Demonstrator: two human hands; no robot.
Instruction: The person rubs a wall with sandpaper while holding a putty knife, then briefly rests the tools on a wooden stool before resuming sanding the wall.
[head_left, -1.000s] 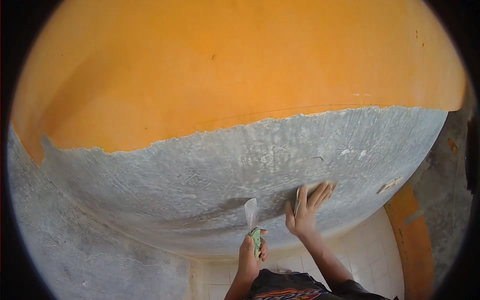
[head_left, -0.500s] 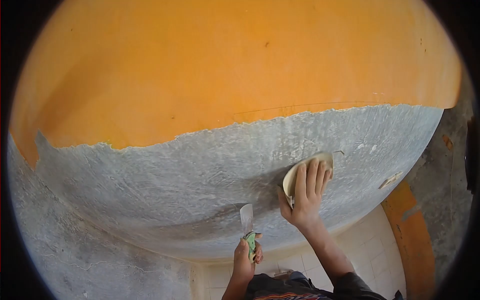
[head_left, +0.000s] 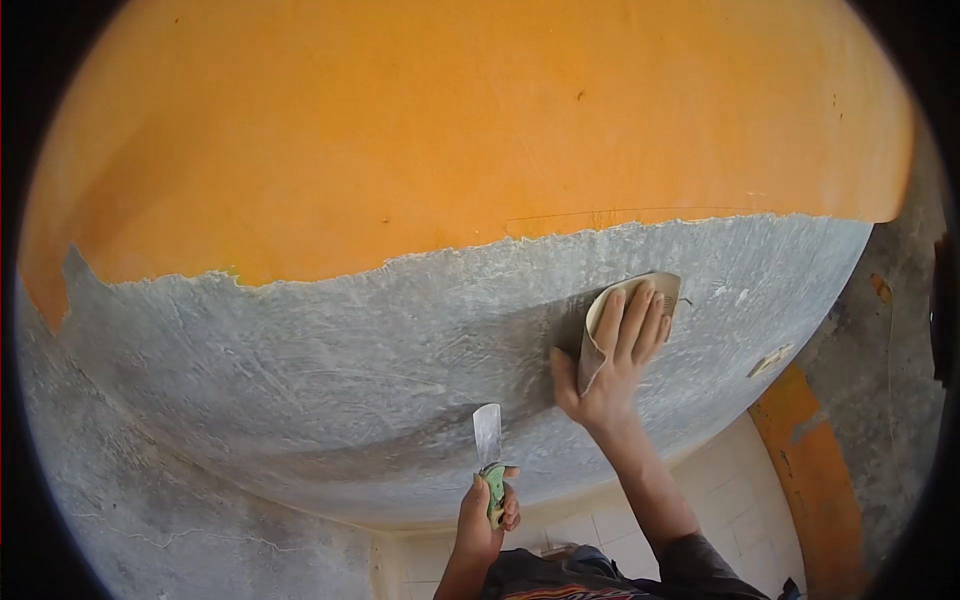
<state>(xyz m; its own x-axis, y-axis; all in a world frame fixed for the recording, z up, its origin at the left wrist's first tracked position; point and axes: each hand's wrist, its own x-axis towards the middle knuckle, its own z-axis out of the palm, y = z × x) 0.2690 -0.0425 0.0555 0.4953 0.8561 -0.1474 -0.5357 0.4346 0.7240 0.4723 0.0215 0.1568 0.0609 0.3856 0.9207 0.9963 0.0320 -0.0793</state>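
Note:
My right hand (head_left: 612, 385) presses a bent sheet of sandpaper (head_left: 662, 284) to the bare grey part of the wall (head_left: 380, 340). Its fingers lie over the sheet, with the thumb at the left beside the curled lower edge. Lower down, my left hand (head_left: 476, 518) is closed round the green handle of a putty knife (head_left: 488, 435). The blade points upward in front of the grey wall. A dark shadow falls on the wall to the left of the sandpaper.
Orange paint (head_left: 430, 130) covers the upper wall and ends in a ragged edge. A small wall fitting (head_left: 770, 360) sits at the right, near an orange strip (head_left: 815, 480). Pale floor tiles (head_left: 710, 490) show below, and a cracked grey wall (head_left: 130, 490) adjoins at left.
My right hand has slid the sandpaper upward along the grey wall, and the sheet now curls differently under the fingers. My left hand keeps its hold on the putty knife. The view has shifted slightly.

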